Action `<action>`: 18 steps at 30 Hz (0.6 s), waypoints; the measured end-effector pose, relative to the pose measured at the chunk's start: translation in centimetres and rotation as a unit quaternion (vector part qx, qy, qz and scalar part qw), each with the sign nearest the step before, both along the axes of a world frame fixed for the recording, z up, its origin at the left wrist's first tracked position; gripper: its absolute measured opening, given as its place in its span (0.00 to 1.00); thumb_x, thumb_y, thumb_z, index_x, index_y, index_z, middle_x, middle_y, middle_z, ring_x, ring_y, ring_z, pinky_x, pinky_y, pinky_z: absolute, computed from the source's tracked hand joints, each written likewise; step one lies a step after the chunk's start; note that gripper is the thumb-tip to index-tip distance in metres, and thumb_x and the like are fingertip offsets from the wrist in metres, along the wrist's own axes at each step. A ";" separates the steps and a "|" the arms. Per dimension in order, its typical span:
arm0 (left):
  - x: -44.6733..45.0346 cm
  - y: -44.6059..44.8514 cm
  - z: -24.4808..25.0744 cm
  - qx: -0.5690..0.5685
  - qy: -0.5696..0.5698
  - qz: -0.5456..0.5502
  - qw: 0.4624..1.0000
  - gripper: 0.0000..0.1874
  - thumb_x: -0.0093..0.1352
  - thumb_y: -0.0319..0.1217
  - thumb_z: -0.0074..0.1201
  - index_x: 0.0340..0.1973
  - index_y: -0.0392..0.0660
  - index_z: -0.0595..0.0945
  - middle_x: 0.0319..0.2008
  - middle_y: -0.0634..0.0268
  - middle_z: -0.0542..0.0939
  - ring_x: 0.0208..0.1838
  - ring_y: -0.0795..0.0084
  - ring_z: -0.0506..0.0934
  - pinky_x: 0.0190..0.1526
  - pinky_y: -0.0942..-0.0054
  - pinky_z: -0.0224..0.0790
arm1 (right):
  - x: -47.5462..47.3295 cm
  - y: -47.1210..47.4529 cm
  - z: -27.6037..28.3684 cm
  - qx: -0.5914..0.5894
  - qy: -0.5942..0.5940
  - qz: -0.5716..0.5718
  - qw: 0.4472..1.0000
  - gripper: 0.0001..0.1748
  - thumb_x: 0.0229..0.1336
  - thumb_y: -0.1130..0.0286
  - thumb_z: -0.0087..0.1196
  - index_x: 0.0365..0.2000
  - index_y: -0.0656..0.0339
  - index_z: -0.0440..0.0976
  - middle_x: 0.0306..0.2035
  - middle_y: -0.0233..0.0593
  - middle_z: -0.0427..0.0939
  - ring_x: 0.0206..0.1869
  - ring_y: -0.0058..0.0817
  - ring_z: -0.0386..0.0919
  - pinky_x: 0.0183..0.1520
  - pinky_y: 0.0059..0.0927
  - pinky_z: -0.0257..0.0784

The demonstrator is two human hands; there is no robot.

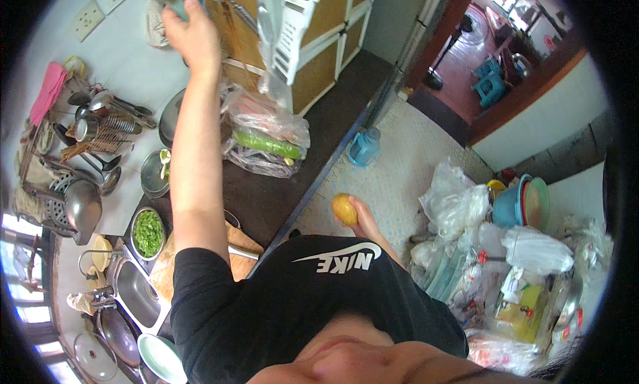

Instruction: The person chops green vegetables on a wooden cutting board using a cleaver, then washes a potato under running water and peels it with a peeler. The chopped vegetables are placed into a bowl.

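My left hand (pixel 194 42) is raised at the upper left. A blurred teal thing (pixel 178 8) shows between its thumb and fingers; whether it is gripped cannot be told. My right hand (pixel 366 219) holds a yellow potato-like vegetable (pixel 344 209) in front of my shirt, above the floor. Beside the raised hand hangs a white slotted plastic grater (pixel 295 32). Below it, a long green vegetable (pixel 267 143) lies in clear plastic on the dark counter (pixel 269 192). A steel bowl of chopped greens (pixel 148 234) stands near a wooden cutting board (pixel 242 266), partly hidden by my left arm.
A steel sink (pixel 137 286) lies at the lower left, with ladles (pixel 110 179) and a utensil basket (pixel 105 134) near the wall. Cardboard-coloured panels (pixel 319 74) stand behind the counter. A blue jug (pixel 365 146) is on the floor. Plastic bags (pixel 454 199) and basins (pixel 509 204) crowd the right.
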State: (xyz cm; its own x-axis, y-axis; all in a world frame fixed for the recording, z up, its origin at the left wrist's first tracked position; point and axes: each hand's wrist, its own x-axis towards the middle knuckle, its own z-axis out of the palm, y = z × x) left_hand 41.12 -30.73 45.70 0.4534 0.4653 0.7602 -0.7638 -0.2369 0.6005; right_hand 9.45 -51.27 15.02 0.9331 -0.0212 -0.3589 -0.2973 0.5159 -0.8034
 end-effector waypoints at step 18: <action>-32.8 6.1 -25.8 0.122 0.469 -0.455 0.747 0.10 0.71 0.31 0.42 0.43 0.39 0.73 0.31 0.72 0.69 0.35 0.82 0.65 0.38 0.80 0.59 | -4.6 6.9 4.5 0.277 -0.029 0.072 0.958 0.26 0.62 0.52 0.39 0.56 0.54 0.61 0.54 0.41 0.69 0.56 0.39 0.68 0.50 0.44 0.70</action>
